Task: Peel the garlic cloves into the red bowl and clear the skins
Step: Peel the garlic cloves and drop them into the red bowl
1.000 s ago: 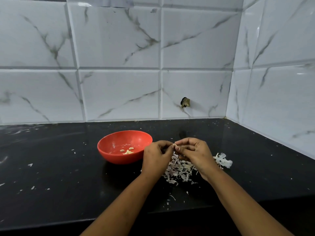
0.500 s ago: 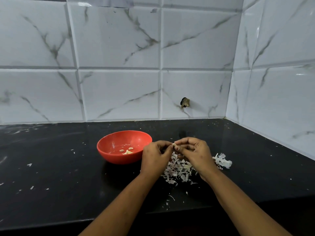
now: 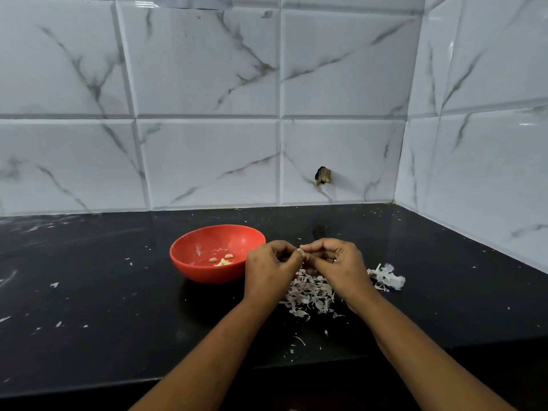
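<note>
Both hands meet over the black counter [image 3: 103, 292], and each one pinches the same small garlic clove [image 3: 301, 251]. The left hand [image 3: 268, 269] has its fingers curled in, with the tips on the clove. The right hand [image 3: 338, 265] is curled too and pinches the clove from the other side. The clove is at 12 o'clock from the knuckles, right where the two hands touch.

To do this step well, I think one hand should hold the clove tight while the other hand's nail lifts an edge of the thin skin and pulls it off in strips. It is best to do this low over the pile of skins [image 3: 311, 295], at 6 o'clock from the hands, so new bits fall there and do not fly away. Squeezing too hard could make the slippery clove pop out.

The clove looks tiny and pale. Only its tip shows, so I cannot tell how much skin is on it.

The red bowl [image 3: 204, 275] sits at 9 o'clock from the hands, just beside the left hand. A few peeled cloves [image 3: 222, 260] lie in it. A bigger white clump [image 3: 388, 275] lies at 4 o'clock from the right hand.
</note>
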A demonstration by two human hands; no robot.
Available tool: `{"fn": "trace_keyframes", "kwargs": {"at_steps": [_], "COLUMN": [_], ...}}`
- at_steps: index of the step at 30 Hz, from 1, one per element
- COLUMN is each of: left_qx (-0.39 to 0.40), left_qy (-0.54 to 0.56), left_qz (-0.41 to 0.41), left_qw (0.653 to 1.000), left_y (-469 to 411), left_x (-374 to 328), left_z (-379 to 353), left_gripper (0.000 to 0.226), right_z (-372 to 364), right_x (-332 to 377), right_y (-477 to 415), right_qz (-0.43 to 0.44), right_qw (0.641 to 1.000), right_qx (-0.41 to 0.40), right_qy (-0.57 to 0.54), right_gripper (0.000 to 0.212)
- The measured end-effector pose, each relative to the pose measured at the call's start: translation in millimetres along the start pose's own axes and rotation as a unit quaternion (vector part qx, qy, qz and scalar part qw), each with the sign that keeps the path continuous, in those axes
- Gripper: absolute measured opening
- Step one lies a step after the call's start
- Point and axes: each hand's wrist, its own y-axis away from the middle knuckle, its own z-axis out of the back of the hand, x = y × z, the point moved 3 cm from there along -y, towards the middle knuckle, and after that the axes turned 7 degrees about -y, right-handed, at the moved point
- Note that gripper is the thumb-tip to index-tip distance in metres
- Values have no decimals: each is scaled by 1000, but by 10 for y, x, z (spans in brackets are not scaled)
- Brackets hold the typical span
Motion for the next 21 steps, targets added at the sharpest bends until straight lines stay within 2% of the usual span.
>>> {"fn": "trace_keyframes", "kwargs": {"at_steps": [6,11,14,18,21], "left_qx": [-7,-13,-14,-44,-14], "left_qy": [16,37,34,1,-27], "left_qz": [3,-1,0,18,46], "left_qw": [1000,999,999,999,998], "left_y": [0,3,-5,-7,-20], "left_x": [-11,-22,-26,12,61], "left_z": [0,-9,-11,29,2], "left_gripper": [20,12,21,17,14], "right_z": [-9,-33,-44,-3,62], "right_x": [-20,-26,-37,-24,-6], "right_y": [-3,3,1,-9,-23], "right_qz": [-42,-92,-94,-80,-68], "right_qw": [997,989,987,985,983], "right_qx": [6,22,23,-20,-61], "right_qy": [-58,-117,-125,-154,-156], "right_gripper": [13,13,12,15,19]}}
